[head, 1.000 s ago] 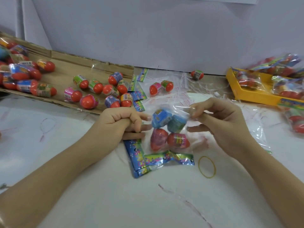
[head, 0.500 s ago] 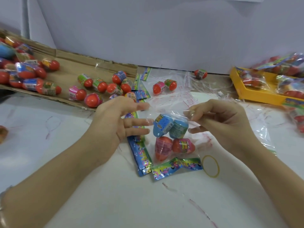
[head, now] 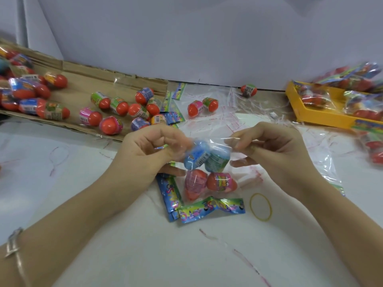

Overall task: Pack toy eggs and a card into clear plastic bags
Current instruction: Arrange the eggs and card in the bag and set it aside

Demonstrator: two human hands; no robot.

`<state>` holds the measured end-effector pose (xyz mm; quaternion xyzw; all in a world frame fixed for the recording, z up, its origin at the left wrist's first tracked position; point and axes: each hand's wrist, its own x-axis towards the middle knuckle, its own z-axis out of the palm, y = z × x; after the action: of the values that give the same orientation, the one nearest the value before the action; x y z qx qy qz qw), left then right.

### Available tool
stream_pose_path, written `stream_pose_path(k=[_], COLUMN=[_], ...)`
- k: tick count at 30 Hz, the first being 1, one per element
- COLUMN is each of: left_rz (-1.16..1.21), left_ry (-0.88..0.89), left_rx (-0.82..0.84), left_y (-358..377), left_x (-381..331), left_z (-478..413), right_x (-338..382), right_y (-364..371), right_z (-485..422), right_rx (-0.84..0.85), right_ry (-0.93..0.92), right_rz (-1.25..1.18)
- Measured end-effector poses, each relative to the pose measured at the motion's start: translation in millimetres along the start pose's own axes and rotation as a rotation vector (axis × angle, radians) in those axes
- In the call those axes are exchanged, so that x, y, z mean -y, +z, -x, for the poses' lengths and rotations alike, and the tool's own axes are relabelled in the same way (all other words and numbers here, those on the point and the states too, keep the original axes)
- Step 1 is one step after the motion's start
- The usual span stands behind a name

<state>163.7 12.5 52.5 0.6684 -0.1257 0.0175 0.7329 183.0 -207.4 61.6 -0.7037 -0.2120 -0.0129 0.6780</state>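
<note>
Two bare hands work over a white bench (head: pixel 145 245) scrawled with red pen marks, set against a plain pale wall (head: pixel 207 38). The left hand (head: pixel 149 150), blurred, and the right hand (head: pixel 275 150) each pinch a top corner of a clear plastic bag (head: pixel 221 141), holding it up at centre. Four toy eggs (head: pixel 217 160) sit inside it, two blue above two red. A colourful card (head: pixel 209 209) lies on the bench just below the bag, beside a yellow rubber band (head: pixel 260 207). At left, loose eggs (head: pixel 91 118) are scattered over a flattened cardboard sheet (head: pixel 78 88). Empty bags (head: pixel 217 119) litter the middle, and a yellow tray (head: pixel 310 114) at right holds filled packs.
</note>
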Motion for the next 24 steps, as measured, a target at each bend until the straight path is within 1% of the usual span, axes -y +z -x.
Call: stream_pose_path(k=[4,10,15,20,24], left_rz=[0.001,-0.006,-0.193,-0.258,-0.394], left_ry=[0.028,-0.024,0.013,0.033,0.098], left_rx=[0.036,0.114,0.17,0.211,0.164], left_y=[-3,-10,-11,-10,-10], left_x=[2,2,1,8,13], left_z=[0,-2,0,4,3], right_x=[-1,2,-3,-9,-10], right_y=[0,0,-2,-3,-5], right_z=[0,0,1,2,2], right_rx=[0.0,0.005,-0.003,0.004,0.007], right_ry=[0.002,0.003,0.023,0.097,0.157], right_rz=[-0.019,-0.047,0.01,0.056,0.043])
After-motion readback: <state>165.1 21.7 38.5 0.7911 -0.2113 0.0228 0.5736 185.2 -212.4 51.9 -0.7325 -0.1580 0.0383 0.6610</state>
